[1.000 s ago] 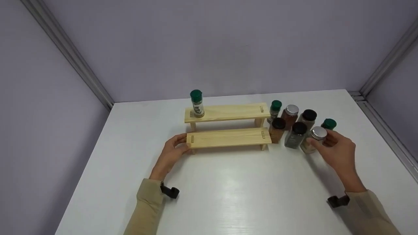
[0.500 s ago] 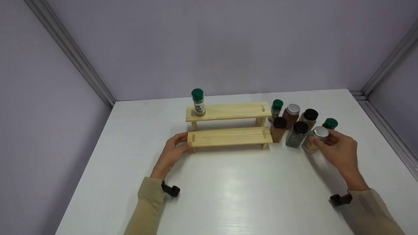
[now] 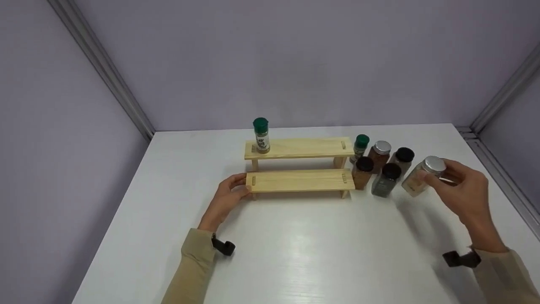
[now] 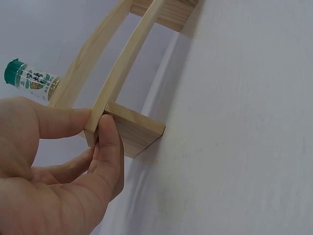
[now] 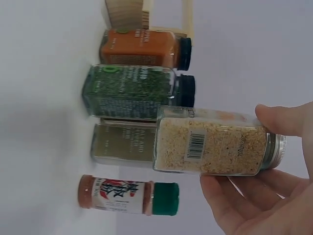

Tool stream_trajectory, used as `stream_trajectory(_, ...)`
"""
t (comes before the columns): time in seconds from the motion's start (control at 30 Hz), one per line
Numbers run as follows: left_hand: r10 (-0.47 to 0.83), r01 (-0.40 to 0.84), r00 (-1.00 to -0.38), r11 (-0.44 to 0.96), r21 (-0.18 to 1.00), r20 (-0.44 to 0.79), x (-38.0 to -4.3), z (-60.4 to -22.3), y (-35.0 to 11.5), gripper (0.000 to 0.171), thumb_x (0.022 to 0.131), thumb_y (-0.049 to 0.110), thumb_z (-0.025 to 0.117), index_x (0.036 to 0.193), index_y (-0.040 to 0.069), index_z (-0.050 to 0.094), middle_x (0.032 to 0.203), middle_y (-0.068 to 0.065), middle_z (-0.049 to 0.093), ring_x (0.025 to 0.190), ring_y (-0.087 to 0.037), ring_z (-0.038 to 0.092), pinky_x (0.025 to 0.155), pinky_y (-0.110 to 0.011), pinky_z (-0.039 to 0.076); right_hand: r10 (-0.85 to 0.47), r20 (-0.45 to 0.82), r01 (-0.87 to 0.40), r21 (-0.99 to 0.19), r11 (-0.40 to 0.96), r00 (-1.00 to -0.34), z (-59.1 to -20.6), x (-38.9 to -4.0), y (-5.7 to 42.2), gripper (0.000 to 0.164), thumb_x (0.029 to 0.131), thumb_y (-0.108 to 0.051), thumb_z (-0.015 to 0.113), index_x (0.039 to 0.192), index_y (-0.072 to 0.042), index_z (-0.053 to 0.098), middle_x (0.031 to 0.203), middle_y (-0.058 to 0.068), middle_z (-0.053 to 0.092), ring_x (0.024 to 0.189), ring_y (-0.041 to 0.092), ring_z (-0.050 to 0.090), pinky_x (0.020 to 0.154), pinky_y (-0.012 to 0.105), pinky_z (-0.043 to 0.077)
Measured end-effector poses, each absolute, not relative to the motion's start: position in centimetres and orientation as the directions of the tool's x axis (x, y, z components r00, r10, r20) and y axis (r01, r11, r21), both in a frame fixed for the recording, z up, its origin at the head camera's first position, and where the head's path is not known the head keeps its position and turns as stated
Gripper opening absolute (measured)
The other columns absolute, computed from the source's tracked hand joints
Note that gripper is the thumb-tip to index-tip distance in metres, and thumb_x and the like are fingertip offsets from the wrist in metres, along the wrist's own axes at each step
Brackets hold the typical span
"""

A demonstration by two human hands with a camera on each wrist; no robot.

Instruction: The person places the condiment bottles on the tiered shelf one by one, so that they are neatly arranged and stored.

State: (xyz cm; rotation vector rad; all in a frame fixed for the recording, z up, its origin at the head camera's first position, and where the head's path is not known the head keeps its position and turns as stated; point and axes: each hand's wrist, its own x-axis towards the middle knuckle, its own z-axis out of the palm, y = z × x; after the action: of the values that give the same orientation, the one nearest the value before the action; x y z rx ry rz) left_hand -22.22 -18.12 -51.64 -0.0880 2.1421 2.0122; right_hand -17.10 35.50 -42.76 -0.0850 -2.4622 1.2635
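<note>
Biggest thing on the table (image 3: 270, 240) is the wooden rack (image 3: 299, 181): looks light and stiff, so it'd probably skid if bumped. The left grip (image 3: 226, 197) pinches the left end of its lower shelf, thumb on top, fingers under, which seems a decent spot. Then there's the jar (image 5: 215, 147), tilted in the air just right of the black-capped herb jar (image 3: 384, 185). Looks like glass, so likely hefty for its size, slick and breakable. The right grip (image 3: 466, 190) has it between thumb and fingers, near the silver lid (image 5: 279, 152); lower on the flat sides might be steadier. Versus half a second ago: same hold on the rack, but the jar's gone from right beside that herb jar to lifted, tipped and further right.
</note>
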Motion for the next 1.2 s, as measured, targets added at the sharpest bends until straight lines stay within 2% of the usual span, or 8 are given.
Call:
stream_trajectory(0.27, 0.084, -0.182, -0.979, 0.061, 0.981, -0.187, -22.3, -51.9, -18.3, 0.051, 0.105, 0.003, 0.064, 0.154, 0.002, 0.051, 0.148, -0.021, 0.054, 0.127, -0.030, 0.062, 0.105, -0.040, 0.059, 0.184, 0.302, -0.138, -0.791, 0.597, -0.935, -39.3, -17.9, 34.8, 0.056, 0.098, -0.026, 0.081, 0.143, 0.003, 0.064, 0.106, -0.032, 0.065, 0.097, -0.014, 0.063, 0.084, 0.000, 0.050)
stream_trajectory(0.5, 0.094, -0.174, -0.980, 0.038, 0.984, -0.177, -22.4, -52.0, -18.6, 0.051, 0.106, 0.003, 0.064, 0.155, 0.001, 0.050, 0.150, -0.021, 0.052, 0.129, -0.031, 0.061, 0.108, -0.041, 0.058, 0.111, 0.382, -0.257, -0.781, 0.569, -0.917, -37.5, -19.1, 32.8, 0.047, 0.098, -0.019, 0.080, 0.138, 0.001, 0.067, 0.109, -0.025, 0.068, 0.102, -0.008, 0.065, 0.087, 0.003, 0.051)
stream_trajectory(0.63, 0.088, -0.163, -0.982, 0.034, 0.986, -0.166, -22.4, -52.1, -18.7, 0.050, 0.105, 0.002, 0.063, 0.154, 0.000, 0.051, 0.149, -0.023, 0.052, 0.128, -0.031, 0.061, 0.106, -0.042, 0.059, 0.091, 0.383, -0.280, -0.798, 0.534, -0.919, -36.9, -20.2, 31.5, 0.043, 0.098, -0.017, 0.081, 0.135, -0.002, 0.068, 0.110, -0.024, 0.069, 0.105, -0.006, 0.066, 0.088, 0.005, 0.052)
stream_trajectory(0.8, 0.082, -0.163, -0.982, 0.058, 0.985, -0.167, -22.5, -52.2, -18.7, 0.050, 0.106, 0.004, 0.064, 0.154, 0.001, 0.051, 0.149, -0.023, 0.053, 0.129, -0.031, 0.061, 0.106, -0.040, 0.059, 0.041, 0.374, -0.302, -0.805, 0.510, -0.927, -36.6, -21.5, 29.8, 0.049, 0.099, -0.018, 0.079, 0.141, 0.000, 0.064, 0.116, -0.021, 0.069, 0.108, -0.005, 0.066, 0.091, 0.006, 0.053)
stream_trajectory(0.9, 0.082, -0.164, -0.982, 0.078, 0.983, -0.170, -22.5, -52.3, -18.6, 0.050, 0.106, 0.005, 0.064, 0.154, 0.002, 0.052, 0.150, -0.022, 0.054, 0.130, -0.031, 0.061, 0.106, -0.039, 0.059, -0.001, 0.371, -0.320, -0.799, 0.509, -0.928, -36.3, -22.0, 28.9, 0.054, 0.101, -0.019, 0.077, 0.147, 0.002, 0.060, 0.124, -0.010, 0.069, 0.111, -0.006, 0.064, 0.094, 0.005, 0.052)
stream_trajectory(1.07, 0.096, -0.166, -0.980, 0.082, 0.983, -0.173, -22.6, -52.2, -18.5, 0.051, 0.106, 0.006, 0.064, 0.155, 0.002, 0.051, 0.150, -0.021, 0.054, 0.131, -0.030, 0.060, 0.108, -0.040, 0.057, -0.066, 0.361, -0.344, -0.794, 0.502, -0.930, -35.6, -22.5, 27.2, 0.058, 0.103, -0.021, 0.074, 0.152, 0.002, 0.055, 0.139, 0.021, 0.066, 0.113, -0.006, 0.063, 0.098, 0.007, 0.051)
stream_trajectory(1.1, 0.100, -0.167, -0.980, 0.078, 0.983, -0.174, -22.6, -52.2, -18.5, 0.051, 0.106, 0.006, 0.064, 0.155, 0.002, 0.051, 0.150, -0.021, 0.053, 0.132, -0.030, 0.060, 0.108, -0.040, 0.057, -0.081, 0.362, -0.353, -0.794, 0.495, -0.929, -35.4, -22.6, 26.7, 0.057, 0.103, -0.021, 0.074, 0.152, 0.001, 0.055, 0.139, 0.024, 0.066, 0.114, -0.005, 0.063, 0.098, 0.008, 0.052)
stream_trajectory(1.2, 0.103, -0.165, -0.980, 0.072, 0.984, -0.172, -22.6, -52.0, -18.4, 0.051, 0.105, 0.004, 0.064, 0.155, 0.002, 0.051, 0.149, -0.020, 0.054, 0.131, -0.030, 0.060, 0.107, -0.040, 0.058, -0.126, 0.364, -0.379, -0.795, 0.474, -0.923, -34.8, -22.9, 25.4, 0.054, 0.103, -0.020, 0.075, 0.150, 0.000, 0.058, 0.137, 0.022, 0.068, 0.114, -0.001, 0.065, 0.100, 0.010, 0.052)
